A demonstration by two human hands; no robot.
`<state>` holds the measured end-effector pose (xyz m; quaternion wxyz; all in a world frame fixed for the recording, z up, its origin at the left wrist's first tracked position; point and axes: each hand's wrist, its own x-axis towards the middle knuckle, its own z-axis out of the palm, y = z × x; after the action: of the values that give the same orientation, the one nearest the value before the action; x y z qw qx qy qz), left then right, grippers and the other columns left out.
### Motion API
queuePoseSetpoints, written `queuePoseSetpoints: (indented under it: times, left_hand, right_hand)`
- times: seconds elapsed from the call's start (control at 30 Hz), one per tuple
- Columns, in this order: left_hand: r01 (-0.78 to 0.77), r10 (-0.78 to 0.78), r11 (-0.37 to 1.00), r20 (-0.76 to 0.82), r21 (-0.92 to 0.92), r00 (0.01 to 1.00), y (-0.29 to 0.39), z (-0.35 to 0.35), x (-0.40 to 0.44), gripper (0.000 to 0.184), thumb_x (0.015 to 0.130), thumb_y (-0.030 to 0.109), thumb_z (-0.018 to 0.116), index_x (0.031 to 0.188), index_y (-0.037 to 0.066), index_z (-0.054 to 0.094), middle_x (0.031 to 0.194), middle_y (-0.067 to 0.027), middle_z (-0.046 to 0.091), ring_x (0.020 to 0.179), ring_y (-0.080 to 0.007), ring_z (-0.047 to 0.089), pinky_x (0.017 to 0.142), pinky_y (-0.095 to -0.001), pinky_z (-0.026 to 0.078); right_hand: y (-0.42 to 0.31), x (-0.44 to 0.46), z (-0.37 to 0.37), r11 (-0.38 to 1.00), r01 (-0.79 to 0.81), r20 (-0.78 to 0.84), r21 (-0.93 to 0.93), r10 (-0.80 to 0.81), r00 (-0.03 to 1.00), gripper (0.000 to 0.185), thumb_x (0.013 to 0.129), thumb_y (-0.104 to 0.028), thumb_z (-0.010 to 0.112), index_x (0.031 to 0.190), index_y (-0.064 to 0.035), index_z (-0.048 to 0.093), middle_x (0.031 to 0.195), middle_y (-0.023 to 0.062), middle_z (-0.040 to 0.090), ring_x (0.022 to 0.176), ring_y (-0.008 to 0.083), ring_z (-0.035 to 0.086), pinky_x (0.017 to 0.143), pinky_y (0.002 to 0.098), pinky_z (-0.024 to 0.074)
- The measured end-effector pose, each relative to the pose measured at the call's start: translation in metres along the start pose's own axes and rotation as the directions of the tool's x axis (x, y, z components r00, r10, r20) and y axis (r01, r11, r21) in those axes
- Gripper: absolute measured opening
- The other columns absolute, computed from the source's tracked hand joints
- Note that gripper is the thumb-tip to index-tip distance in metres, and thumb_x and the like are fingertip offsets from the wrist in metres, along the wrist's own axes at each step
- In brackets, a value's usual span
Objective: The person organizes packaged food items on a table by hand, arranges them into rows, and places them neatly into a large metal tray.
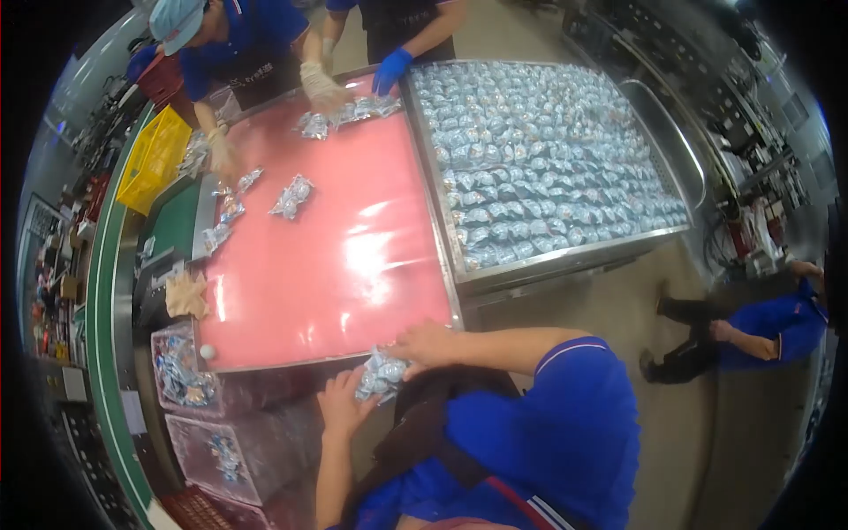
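A bunch of silvery foil packets point(382, 374) is gathered between my two hands at the near edge of the pink-topped table point(318, 274). My left hand point(344, 402) presses on the bunch from the left, its fingers curled against the foil. On the other side, my right hand point(429, 344) closes over the bunch from the right, close to the table corner. Parts of both hands' fingertips are hidden by the packets. Farther up the table lies a small cluster of similar packets point(291, 196), apart from my hands.
A metal tray point(574, 252) full of rowed packets adjoins the table's right side. Two co-workers with gloved hands handle packets at the far side. A yellow crate point(155, 159), a beige glove point(185, 294) and bins of packets point(181, 371) are at left. Another person stands right.
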<state>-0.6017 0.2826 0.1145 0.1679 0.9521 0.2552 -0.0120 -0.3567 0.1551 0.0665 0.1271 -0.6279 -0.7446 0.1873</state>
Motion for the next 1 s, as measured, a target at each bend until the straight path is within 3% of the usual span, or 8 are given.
queuePoseSetpoints:
  times: [0.33, 0.5, 0.57, 0.6, 0.63, 0.77, 0.9, 1.0]
  left_hand:
    - [0.248, -0.257, 0.914, 0.014, -0.321, 0.966, 0.154, 0.085, -0.117, 0.067, 0.066, 0.041, 0.084, 0.127, 0.024, 0.062, 0.112, -0.0046, 0.064, 0.102, -0.0322, 0.06, 0.082, -0.0497, 0.048]
    - [0.342, -0.351, 0.886, 0.029, -0.315, 0.936, 0.195, 0.092, -0.129, 0.067, 0.066, 0.041, 0.083, 0.127, 0.022, 0.062, 0.113, -0.0053, 0.064, 0.104, -0.0307, 0.06, 0.082, -0.0498, 0.047]
    - [0.34, -0.356, 0.898, -0.004, -0.28, 0.935, 0.207, 0.088, -0.119, 0.067, 0.066, 0.04, 0.083, 0.127, 0.021, 0.062, 0.114, -0.0054, 0.064, 0.104, -0.0304, 0.06, 0.081, -0.0497, 0.047]
    - [0.319, -0.339, 0.912, -0.038, -0.256, 0.94, 0.215, 0.085, -0.111, 0.067, 0.066, 0.04, 0.083, 0.127, 0.02, 0.062, 0.114, -0.0054, 0.063, 0.104, -0.0307, 0.06, 0.081, -0.0498, 0.046]
    - [0.291, -0.314, 0.928, -0.068, -0.231, 0.947, 0.223, 0.08, -0.099, 0.068, 0.066, 0.04, 0.083, 0.127, 0.019, 0.062, 0.115, -0.0054, 0.063, 0.104, -0.031, 0.06, 0.081, -0.0499, 0.046]
    - [0.126, -0.144, 0.983, -0.128, -0.136, 0.981, 0.279, 0.065, -0.011, 0.069, 0.064, 0.034, 0.084, 0.128, 0.018, 0.062, 0.118, -0.0052, 0.062, 0.106, -0.0309, 0.057, 0.082, -0.048, 0.043]
    - [-0.125, 0.117, 0.991, -0.16, -0.039, 0.98, 0.382, 0.079, 0.121, 0.069, 0.063, 0.033, 0.085, 0.126, 0.018, 0.063, 0.117, -0.0049, 0.062, 0.102, -0.0287, 0.057, 0.079, -0.0447, 0.041]
    - [-0.345, 0.33, 0.936, -0.175, -0.065, 0.928, 0.478, 0.111, 0.218, 0.068, 0.064, 0.036, 0.085, 0.127, 0.019, 0.063, 0.116, -0.0045, 0.062, 0.1, -0.0273, 0.058, 0.079, -0.0435, 0.043]
  right_hand:
    - [-0.021, -0.14, -0.007, 0.974, 0.226, 0.274, -0.007, -0.216, 0.937, 0.071, 0.079, -0.068, 0.059, 0.131, -0.0199, 0.058, 0.113, 0.0077, 0.06, 0.105, 0.0299, 0.06, 0.075, 0.0495, 0.0508]
    - [-0.016, -0.165, -0.014, 0.961, 0.275, 0.283, 0.009, -0.266, 0.921, 0.072, 0.078, -0.069, 0.059, 0.132, -0.0214, 0.057, 0.112, 0.0071, 0.06, 0.105, 0.0293, 0.06, 0.076, 0.0503, 0.0502]
    - [-0.002, -0.169, -0.024, 0.951, 0.304, 0.304, -0.051, -0.275, 0.912, 0.074, 0.081, -0.065, 0.06, 0.141, -0.0237, 0.048, 0.113, 0.0072, 0.059, 0.107, 0.0284, 0.058, 0.078, 0.0493, 0.0497]
    - [0.005, -0.174, -0.031, 0.949, 0.306, 0.309, -0.075, -0.27, 0.912, 0.075, 0.082, -0.062, 0.06, 0.145, -0.0249, 0.044, 0.114, 0.0072, 0.058, 0.108, 0.028, 0.057, 0.08, 0.0489, 0.0494]
    - [0.016, -0.18, -0.036, 0.953, 0.299, 0.173, -0.053, -0.287, 0.942, 0.069, 0.077, -0.069, 0.06, 0.126, -0.0199, 0.058, 0.11, 0.0067, 0.06, 0.104, 0.0285, 0.059, 0.074, 0.0508, 0.0493]
    - [0.088, -0.232, -0.082, 0.971, 0.219, 0.012, -0.091, -0.219, 0.976, 0.069, 0.077, -0.067, 0.061, 0.128, -0.0205, 0.058, 0.109, 0.0068, 0.06, 0.104, 0.0287, 0.058, 0.073, 0.0495, 0.0483]
    - [0.199, -0.334, -0.128, 0.985, 0.004, -0.146, -0.175, -0.03, 0.989, 0.074, 0.078, -0.068, 0.06, 0.136, -0.0229, 0.053, 0.112, 0.0057, 0.06, 0.105, 0.0275, 0.058, 0.072, 0.0475, 0.0474]
    - [0.285, -0.444, -0.166, 0.98, -0.167, -0.306, -0.105, 0.128, 0.944, 0.075, 0.071, -0.063, 0.07, 0.134, -0.0242, 0.057, 0.111, 0.0004, 0.061, 0.099, 0.0239, 0.058, 0.072, 0.0421, 0.0459]
